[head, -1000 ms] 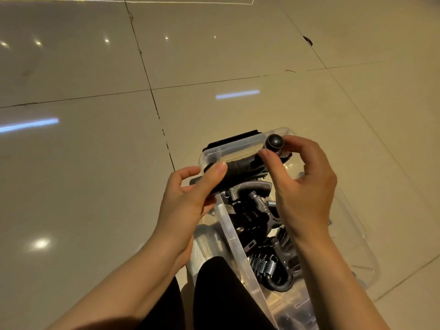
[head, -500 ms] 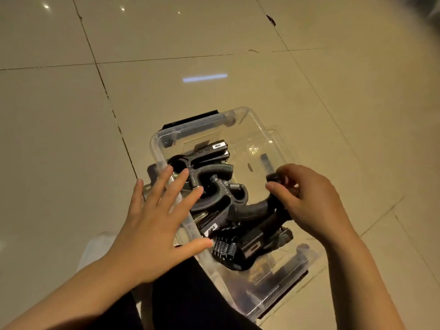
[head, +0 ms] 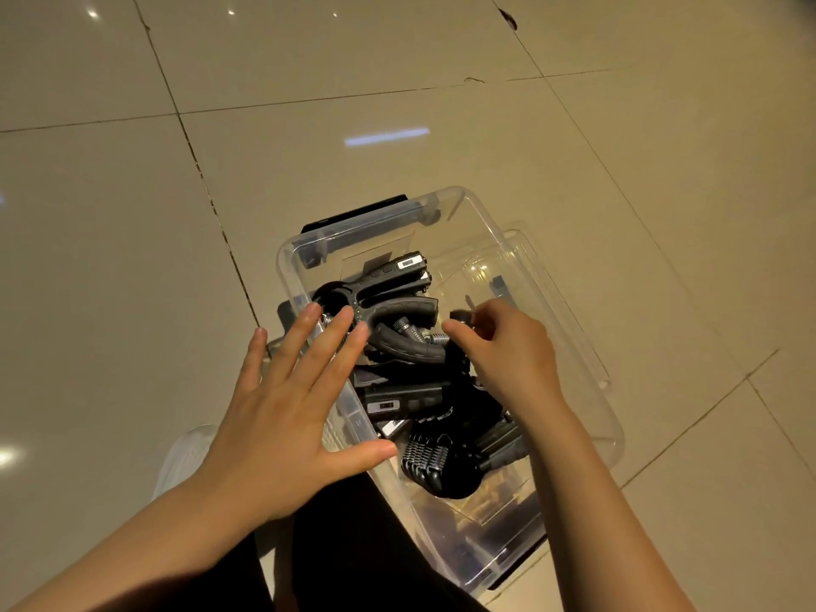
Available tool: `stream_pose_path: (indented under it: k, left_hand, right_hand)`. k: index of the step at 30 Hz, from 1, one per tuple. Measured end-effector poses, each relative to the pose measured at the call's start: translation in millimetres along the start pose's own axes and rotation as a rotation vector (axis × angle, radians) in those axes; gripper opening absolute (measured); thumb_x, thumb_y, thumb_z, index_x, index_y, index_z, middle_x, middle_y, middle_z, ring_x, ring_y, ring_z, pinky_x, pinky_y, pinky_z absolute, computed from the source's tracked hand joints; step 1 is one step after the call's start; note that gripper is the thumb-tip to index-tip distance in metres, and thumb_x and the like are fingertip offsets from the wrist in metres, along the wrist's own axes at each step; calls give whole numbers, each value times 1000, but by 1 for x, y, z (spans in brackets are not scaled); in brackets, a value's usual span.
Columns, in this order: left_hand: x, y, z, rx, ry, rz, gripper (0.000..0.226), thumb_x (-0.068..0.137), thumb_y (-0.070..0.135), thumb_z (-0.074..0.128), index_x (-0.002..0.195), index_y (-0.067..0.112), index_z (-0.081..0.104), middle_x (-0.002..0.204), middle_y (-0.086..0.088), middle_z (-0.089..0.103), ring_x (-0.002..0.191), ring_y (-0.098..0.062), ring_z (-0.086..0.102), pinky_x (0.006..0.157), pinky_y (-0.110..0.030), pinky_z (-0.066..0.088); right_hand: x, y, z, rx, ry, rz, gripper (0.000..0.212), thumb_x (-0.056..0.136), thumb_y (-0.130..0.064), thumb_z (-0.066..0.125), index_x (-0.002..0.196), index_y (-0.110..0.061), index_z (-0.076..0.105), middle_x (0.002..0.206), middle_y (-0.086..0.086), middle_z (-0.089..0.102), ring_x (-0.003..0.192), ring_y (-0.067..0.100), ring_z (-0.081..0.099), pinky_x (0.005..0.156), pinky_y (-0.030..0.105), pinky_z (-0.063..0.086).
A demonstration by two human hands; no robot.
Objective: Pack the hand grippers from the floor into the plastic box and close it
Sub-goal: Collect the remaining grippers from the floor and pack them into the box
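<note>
box (head: pixel 569 329) full of black grippers (head: pixel 397 346) | left hand (head: pixel 287 417) flat, spread, empty on rim | right hand (head: pixel 508 351) pinching a gripper knob | labels too blurry to read

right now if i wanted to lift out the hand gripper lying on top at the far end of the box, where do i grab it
Take the top hand gripper by its two handles, which lie side by side pointing right. Come from above and from the right, into the bare part of the plastic box. Its looped end sits against the left wall under the left hand, so that side looks blocked.
</note>
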State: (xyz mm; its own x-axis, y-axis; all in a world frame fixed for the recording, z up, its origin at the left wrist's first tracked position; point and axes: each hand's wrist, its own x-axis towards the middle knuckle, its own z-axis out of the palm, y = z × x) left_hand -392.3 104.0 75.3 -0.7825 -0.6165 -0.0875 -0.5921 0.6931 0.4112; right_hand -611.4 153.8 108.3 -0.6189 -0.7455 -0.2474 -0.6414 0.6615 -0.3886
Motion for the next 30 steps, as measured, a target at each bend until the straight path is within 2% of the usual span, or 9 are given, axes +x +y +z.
stream_pose_path:
  k: [4, 8, 11, 16, 19, 22, 24, 27, 30]
  left_hand:
    - [0, 0, 0, -6, -3, 3, 97, 76, 85, 23, 150, 25, 8, 157, 2, 7, 144, -20, 0, 109, -52, 6]
    - [0, 0, 2, -35, 4, 4, 96, 75, 85, 23, 150, 27, 6, 157, 4, 5, 144, -18, -3, 110, -53, 4]
    - [0, 0, 3, -34, 8, 5, 96, 75, 85, 22, 149, 27, 5, 158, 4, 3, 144, -18, -4, 110, -55, 5]
    - [0, 0, 2, -35, 6, 14, 96, 76, 85, 23, 150, 26, 7, 158, 3, 4, 144, -19, -3, 109, -56, 4]
    - [-1, 0, 2, -25, 10, 18, 95, 76, 84, 22, 150, 25, 7, 158, 3, 4, 144, -19, -3, 109, -54, 4]
    - [-1, 0, 1, -28, 10, 16, 95, 76, 84, 22, 150, 25, 8, 158, 3, 4, 144, -19, -4, 109, -54, 3]
    - [-1, 0, 2, -31, 15, 14, 95, 76, 84, 23, 150, 26, 7, 158, 3, 4, 144, -18, -4, 110, -53, 2]
    - [-1, 0, 3, -35, 20, 18, 94, 76, 84, 22, 149, 27, 7, 157, 3, 5, 144, -19, -3, 110, -56, 3]
    - [0, 0, 4, -48, 19, 16, 94, 76, 84, 21, 149, 27, 8, 157, 3, 5, 144, -19, -3, 109, -60, 6]
  right_hand:
    - [5, 7, 25, -86, -147, -46, 41, 90, -48, 53, 119, -19, 54, 108, 0, 57, 97, 17, 57, 69, 26, 38]
    - [-6, 14, 20, -168, -175, -223, 64, 88, -48, 55, 143, -26, 29, 142, -2, 36, 127, 18, 39, 95, 29, 37]
    - [-10, 5, 13, -160, -252, -420, 83, 78, -50, 66, 146, -31, 23, 150, -7, 28, 136, 13, 27, 110, 33, 28]
    - [-12, -7, 31, -240, -416, -473, 103, 67, -50, 75, 148, -33, 14, 152, -9, 23, 141, 11, 17, 118, 40, 9]
    - [-13, -6, 35, -291, -378, -510, 106, 66, -52, 75, 148, -32, 12, 151, -8, 27, 140, 12, 22, 118, 42, 6]
    - [-16, -9, 21, -232, -258, -528, 102, 64, -51, 75, 146, -27, 19, 137, -11, 43, 126, 10, 42, 113, 41, 23]
    - [-21, -11, 0, -15, -158, -420, 100, 62, -49, 76, 144, -28, 23, 127, -18, 45, 114, 5, 46, 104, 38, 36]
    - [-27, -5, -35, 221, -44, -202, 111, 55, -51, 80, 146, -32, 20, 139, -10, 43, 118, 9, 44, 95, 28, 36]
    - [-30, 0, -53, 347, 9, -116, 112, 44, -61, 75, 142, -36, 27, 127, -13, 49, 109, 6, 51, 87, 22, 38]
